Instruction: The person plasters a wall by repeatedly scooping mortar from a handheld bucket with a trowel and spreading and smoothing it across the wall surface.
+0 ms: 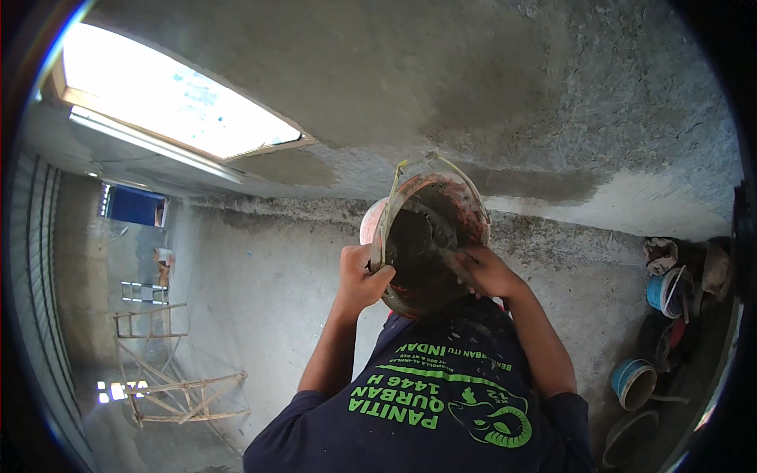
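Note:
In front of my body is a red-and-white bucket (368,224) caked with mortar, its mouth facing me. Wet grey mortar (418,236) lies inside, and a yellowish handle (441,160) arches over the far side. My left hand (366,277) grips the bucket's left rim, thumb across the edge. At the right of the mouth, my right hand (487,272) is closed around a mortar-smeared hand tool (464,272) reaching into the bucket. Mortar and my fingers hide the tool's exact kind.
Ahead rises a plastered wall (505,87) with damp patches and a bright window opening (173,94) at left. A wooden trestle (185,394) stands on the concrete floor (260,292). Along the right are a blue bucket (669,292), another blue bucket (633,384) and a round basin (631,437).

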Tool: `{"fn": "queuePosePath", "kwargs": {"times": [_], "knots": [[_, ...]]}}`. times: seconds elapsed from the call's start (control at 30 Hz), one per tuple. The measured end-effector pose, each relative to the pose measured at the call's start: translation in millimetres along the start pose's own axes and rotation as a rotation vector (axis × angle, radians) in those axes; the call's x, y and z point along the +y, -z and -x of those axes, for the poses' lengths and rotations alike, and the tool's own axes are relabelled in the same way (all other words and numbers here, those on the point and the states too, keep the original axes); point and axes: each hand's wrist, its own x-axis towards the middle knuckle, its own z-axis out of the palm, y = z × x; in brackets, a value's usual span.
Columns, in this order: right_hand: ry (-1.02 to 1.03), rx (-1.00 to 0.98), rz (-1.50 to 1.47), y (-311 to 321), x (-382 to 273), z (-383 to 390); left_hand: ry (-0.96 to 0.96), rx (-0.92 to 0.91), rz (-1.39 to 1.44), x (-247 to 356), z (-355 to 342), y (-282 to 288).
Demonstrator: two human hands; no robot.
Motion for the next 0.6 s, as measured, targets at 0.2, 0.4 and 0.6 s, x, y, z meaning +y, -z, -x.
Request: {"fn": "queuePosePath", "kwargs": {"times": [0.2, 0.4, 0.6], "knots": [[-0.032, -0.103, -0.349, 13, 31, 10, 0.069, 0.1, 0.022, -9, 8, -6], [-0.044, -0.075, -0.494, 30, 57, 32, 0.122, 0.155, 0.027, -16, 2, 0], [-0.077, 0.006, -0.388, 32, 54, 30, 0.171, 0.137, -0.01, -20, 8, 12]]}}
